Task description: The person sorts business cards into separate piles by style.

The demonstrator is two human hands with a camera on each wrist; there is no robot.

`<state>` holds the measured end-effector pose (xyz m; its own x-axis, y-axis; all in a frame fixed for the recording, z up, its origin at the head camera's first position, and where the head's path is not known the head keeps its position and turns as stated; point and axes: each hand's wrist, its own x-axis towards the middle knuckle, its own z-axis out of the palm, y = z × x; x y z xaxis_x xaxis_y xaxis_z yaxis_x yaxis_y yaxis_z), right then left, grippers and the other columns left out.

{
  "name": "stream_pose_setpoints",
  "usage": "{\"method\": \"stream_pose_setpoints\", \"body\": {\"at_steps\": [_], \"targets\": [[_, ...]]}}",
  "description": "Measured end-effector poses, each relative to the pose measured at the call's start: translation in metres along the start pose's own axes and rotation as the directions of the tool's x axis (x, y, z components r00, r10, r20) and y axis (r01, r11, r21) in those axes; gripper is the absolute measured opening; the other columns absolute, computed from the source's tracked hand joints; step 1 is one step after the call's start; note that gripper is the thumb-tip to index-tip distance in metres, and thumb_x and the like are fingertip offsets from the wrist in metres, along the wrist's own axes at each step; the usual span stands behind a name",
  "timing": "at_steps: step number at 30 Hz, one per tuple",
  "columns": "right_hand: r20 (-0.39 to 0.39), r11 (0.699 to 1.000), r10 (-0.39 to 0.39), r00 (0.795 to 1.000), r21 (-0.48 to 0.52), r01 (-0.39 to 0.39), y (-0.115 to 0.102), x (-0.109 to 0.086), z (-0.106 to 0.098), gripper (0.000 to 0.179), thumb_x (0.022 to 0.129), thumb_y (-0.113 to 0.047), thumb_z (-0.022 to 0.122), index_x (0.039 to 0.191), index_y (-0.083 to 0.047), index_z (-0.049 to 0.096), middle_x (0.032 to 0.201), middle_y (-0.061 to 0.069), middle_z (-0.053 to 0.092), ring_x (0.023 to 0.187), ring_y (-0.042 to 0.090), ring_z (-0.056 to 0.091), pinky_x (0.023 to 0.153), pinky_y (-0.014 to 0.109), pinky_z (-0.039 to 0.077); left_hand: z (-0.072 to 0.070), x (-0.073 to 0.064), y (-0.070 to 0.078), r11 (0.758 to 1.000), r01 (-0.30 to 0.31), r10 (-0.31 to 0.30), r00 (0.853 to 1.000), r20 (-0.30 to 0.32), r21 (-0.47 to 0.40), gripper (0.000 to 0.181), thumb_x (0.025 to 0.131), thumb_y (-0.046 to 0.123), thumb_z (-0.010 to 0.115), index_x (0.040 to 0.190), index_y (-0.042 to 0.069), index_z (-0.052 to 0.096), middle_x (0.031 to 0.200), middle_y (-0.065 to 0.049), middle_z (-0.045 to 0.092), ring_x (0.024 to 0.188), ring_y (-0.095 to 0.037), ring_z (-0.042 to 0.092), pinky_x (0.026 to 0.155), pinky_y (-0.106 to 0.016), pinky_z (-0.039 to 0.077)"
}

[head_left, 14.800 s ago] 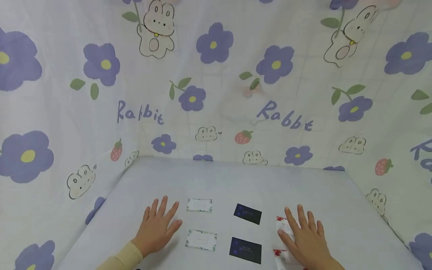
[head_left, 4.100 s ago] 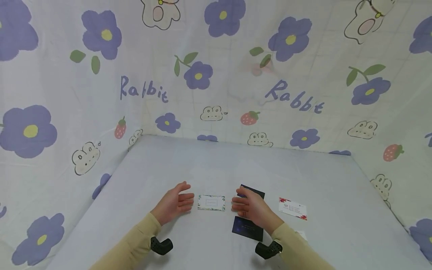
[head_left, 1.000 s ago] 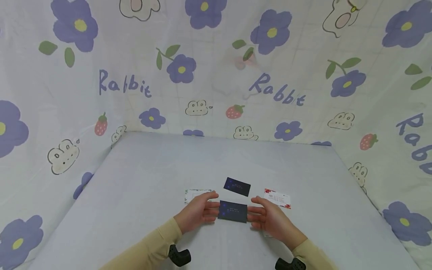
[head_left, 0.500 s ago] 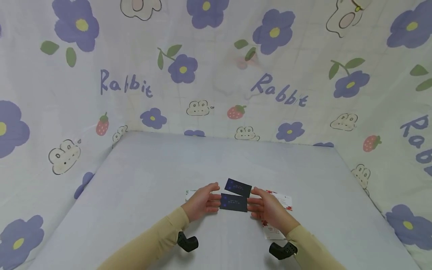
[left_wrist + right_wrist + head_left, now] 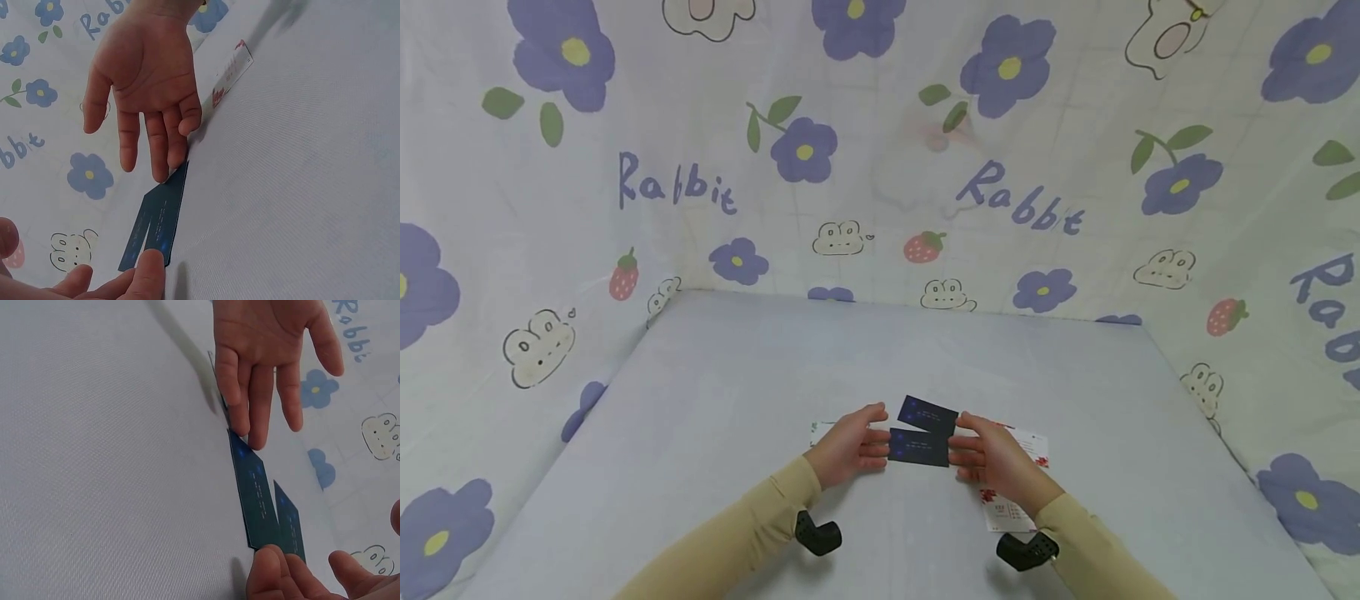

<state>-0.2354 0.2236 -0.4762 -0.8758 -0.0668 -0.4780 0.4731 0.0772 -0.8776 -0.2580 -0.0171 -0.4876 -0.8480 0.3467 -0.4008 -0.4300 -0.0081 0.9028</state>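
Note:
Two dark navy business cards lie on the white table in the head view. The near card (image 5: pixel 919 447) is between my hands, its upper edge overlapping the lower part of the tilted far card (image 5: pixel 928 412). At the near card's left end are the extended fingertips of my left hand (image 5: pixel 842 448). My right hand (image 5: pixel 1006 468) faces it with straight fingers at the right end. Both thumbs stay raised off the card. In the right wrist view, the left fingertips (image 5: pixel 256 446) touch the card's corner; the left wrist view shows the right hand (image 5: pixel 150 75) palm inward.
A white card with green leaf trim (image 5: pixel 822 432) is mostly hidden behind the left hand. Two white cards with red flowers, one farther (image 5: pixel 1036 448) and one nearer (image 5: pixel 1006 513), are partly covered by the right hand. A printed rabbit-and-flower curtain (image 5: pixel 880 183) encloses the table (image 5: pixel 760 358).
Both hands have pushed the near dark card away from the body, up against the far one, and hold still over the last half second. Earlier, two leaf-trimmed cards lay apart; later only one shows.

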Motion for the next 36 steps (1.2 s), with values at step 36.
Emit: {"method": "stream_pose_setpoints", "body": {"at_steps": [36], "targets": [[-0.007, 0.996, -0.057, 0.998, -0.069, 0.056, 0.009, -0.034, -0.057, 0.071, 0.110, -0.048, 0.035, 0.161, -0.003, 0.018, 0.155, 0.027, 0.045, 0.105, 0.015, 0.068, 0.086, 0.025, 0.055, -0.099, -0.055, 0.011, 0.998, -0.053, 0.054, 0.995, -0.087, 0.020, 0.064, 0.109, 0.040, 0.036, 0.159, 0.001, 0.026, 0.161, -0.031, 0.032, 0.147, -0.046, 0.040, 0.120, -0.053, 0.038]]}}
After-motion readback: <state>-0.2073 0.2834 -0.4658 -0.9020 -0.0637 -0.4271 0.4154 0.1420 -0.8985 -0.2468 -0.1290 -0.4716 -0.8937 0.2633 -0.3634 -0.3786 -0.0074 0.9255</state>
